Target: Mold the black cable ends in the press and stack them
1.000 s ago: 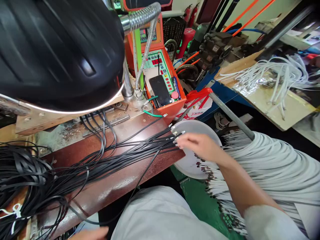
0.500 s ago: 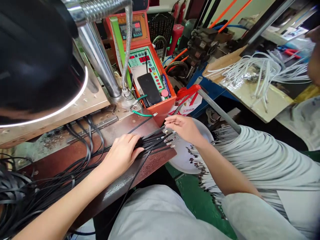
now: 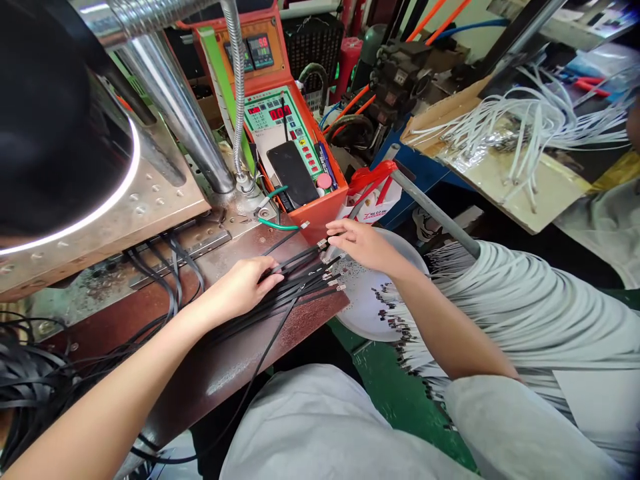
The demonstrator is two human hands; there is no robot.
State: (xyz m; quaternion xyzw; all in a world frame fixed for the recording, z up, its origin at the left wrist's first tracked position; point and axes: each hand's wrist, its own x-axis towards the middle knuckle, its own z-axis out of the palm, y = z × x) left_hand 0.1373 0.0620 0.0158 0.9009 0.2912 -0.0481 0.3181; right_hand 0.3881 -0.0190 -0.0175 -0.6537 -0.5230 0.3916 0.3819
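Flat black cables with small metal-shelled connectors at their ends lie fanned across the brown metal table. My left hand rests over the bundle, its thumb and fingers closed round some of the black cables. Just right of the connector ends is my right hand, fingers loosely stretched and apart, with the fingertips close to one connector. Whether they touch it is unclear. More black cables run left, several passing under the machine's metal block.
A black round lamp overhangs the left. Behind the table stands an orange control box with a phone on it. Grey cables hang over a bar at right, above a white basin. Beyond, white cables lie on a board.
The view has shifted slightly. My left hand has moved a little left along the cables, and the connector ends lie more spread. My right hand's fingers have straightened slightly near the connectors.
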